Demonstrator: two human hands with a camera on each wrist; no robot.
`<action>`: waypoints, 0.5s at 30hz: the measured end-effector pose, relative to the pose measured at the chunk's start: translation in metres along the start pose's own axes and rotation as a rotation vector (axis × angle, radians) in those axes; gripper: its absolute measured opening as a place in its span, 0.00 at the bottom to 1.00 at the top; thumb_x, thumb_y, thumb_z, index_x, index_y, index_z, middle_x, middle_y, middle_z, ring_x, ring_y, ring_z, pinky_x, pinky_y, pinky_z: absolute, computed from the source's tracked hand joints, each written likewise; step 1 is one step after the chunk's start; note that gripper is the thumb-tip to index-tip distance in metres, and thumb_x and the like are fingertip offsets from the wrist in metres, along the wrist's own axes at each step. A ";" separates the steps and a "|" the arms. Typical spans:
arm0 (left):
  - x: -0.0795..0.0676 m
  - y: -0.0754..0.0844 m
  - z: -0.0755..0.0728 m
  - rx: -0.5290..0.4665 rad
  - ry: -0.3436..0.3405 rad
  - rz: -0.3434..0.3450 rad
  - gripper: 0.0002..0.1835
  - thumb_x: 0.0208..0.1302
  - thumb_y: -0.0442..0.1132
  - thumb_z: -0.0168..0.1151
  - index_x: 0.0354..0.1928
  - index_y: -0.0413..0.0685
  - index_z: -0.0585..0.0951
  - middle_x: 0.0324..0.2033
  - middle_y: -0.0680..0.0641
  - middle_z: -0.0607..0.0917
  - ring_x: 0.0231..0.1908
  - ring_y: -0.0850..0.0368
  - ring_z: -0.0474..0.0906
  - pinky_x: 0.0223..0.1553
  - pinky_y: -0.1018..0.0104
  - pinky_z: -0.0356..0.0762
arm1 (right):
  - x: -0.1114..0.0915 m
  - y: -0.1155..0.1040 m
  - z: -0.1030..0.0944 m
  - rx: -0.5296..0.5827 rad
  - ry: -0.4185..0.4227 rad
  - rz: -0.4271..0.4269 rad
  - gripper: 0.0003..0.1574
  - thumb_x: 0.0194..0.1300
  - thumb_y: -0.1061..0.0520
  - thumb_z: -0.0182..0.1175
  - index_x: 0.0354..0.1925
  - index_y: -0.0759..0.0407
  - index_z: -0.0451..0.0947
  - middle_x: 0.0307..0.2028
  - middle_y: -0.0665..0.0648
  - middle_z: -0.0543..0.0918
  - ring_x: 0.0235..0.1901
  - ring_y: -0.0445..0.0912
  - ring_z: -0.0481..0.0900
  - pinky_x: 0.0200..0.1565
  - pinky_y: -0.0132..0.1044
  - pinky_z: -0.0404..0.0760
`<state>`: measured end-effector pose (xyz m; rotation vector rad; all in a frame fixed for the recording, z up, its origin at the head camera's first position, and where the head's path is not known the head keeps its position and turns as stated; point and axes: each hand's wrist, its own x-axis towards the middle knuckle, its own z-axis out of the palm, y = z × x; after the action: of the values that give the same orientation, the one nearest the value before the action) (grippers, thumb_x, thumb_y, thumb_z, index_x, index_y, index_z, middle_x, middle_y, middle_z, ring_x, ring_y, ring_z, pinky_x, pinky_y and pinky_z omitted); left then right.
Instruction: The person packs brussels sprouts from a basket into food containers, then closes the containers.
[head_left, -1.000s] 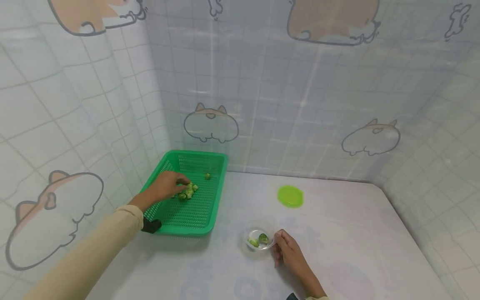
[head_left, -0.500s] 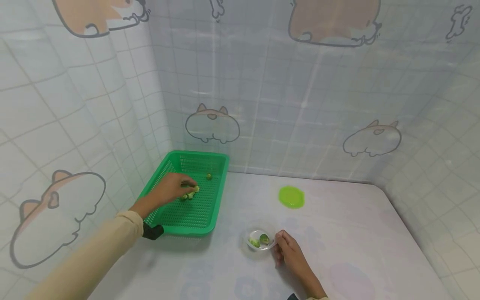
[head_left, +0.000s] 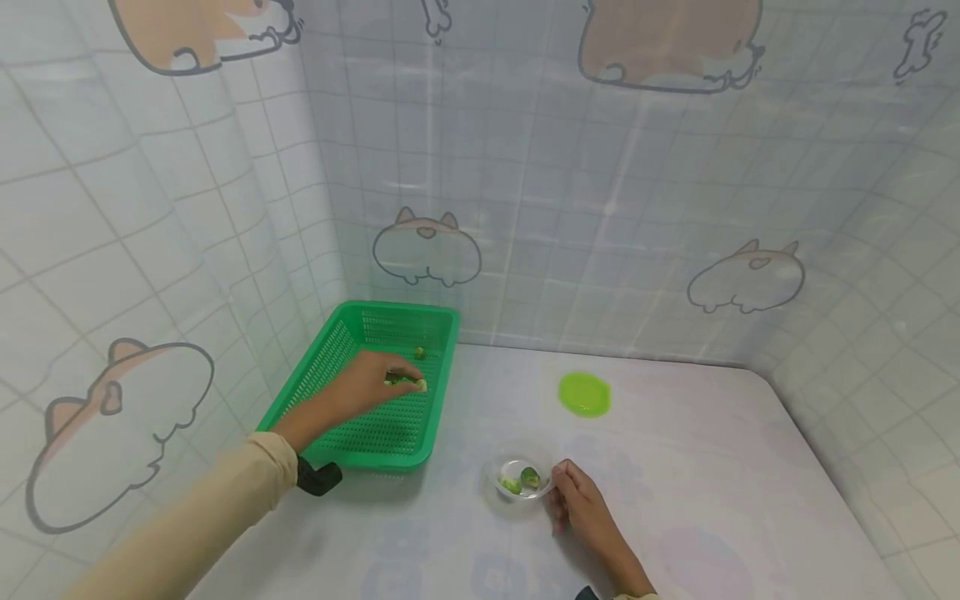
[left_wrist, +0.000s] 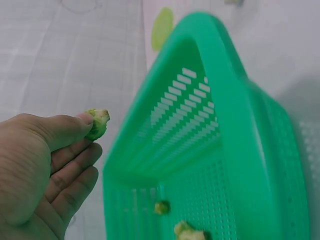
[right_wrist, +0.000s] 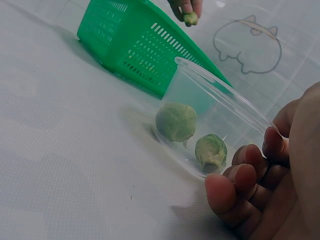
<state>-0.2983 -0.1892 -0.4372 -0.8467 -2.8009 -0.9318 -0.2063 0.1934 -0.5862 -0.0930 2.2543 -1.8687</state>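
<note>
Between thumb and fingers my left hand (head_left: 369,385) pinches a Brussels sprout (left_wrist: 98,124), held above the green plastic basket (head_left: 437,398). Inside the basket lie more sprouts, one (head_left: 419,353) toward the back and others partly hidden by the hand. My right hand (head_left: 588,508) grips the rim of a clear plastic bowl (right_wrist: 227,90) on the table, thumb at the edge and fingers against the outer wall. Two sprouts rest in the bowl, one (right_wrist: 176,122) on the left and one (right_wrist: 211,152) nearer the right fingers.
A flat lime-green lid (head_left: 584,394) lies on the white table (head_left: 675,450) behind the bowl. Walls of white tile-patterned sheeting (head_left: 585,250) with cartoon dogs stand at the back and both sides.
The left hand has lifted a sprout off the pile and moved right, toward the basket's right side. The right hand and the bowl stay where they were.
</note>
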 end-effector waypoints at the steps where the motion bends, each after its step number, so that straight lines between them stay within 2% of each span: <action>1: 0.000 0.004 0.002 0.001 -0.001 0.007 0.09 0.65 0.44 0.70 0.47 0.57 0.89 0.42 0.61 0.89 0.47 0.58 0.85 0.50 0.57 0.84 | 0.000 0.000 0.000 0.003 0.001 0.002 0.23 0.82 0.44 0.43 0.40 0.63 0.68 0.30 0.56 0.73 0.22 0.47 0.73 0.22 0.39 0.81; 7: 0.002 0.023 0.012 -0.019 -0.012 0.033 0.09 0.64 0.44 0.71 0.46 0.57 0.88 0.43 0.60 0.89 0.48 0.58 0.85 0.52 0.58 0.84 | -0.001 -0.002 0.001 0.005 0.008 -0.007 0.23 0.81 0.44 0.45 0.40 0.63 0.68 0.30 0.57 0.73 0.21 0.46 0.73 0.21 0.39 0.80; 15: 0.002 0.039 0.027 -0.086 -0.053 0.043 0.09 0.66 0.43 0.70 0.47 0.55 0.88 0.43 0.58 0.88 0.49 0.54 0.85 0.52 0.55 0.83 | -0.002 -0.001 0.000 -0.002 -0.004 -0.021 0.24 0.81 0.43 0.44 0.40 0.63 0.68 0.30 0.57 0.73 0.21 0.46 0.73 0.21 0.39 0.80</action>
<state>-0.2765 -0.1471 -0.4380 -0.9525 -2.7920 -1.0453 -0.2048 0.1934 -0.5849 -0.1215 2.2608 -1.8752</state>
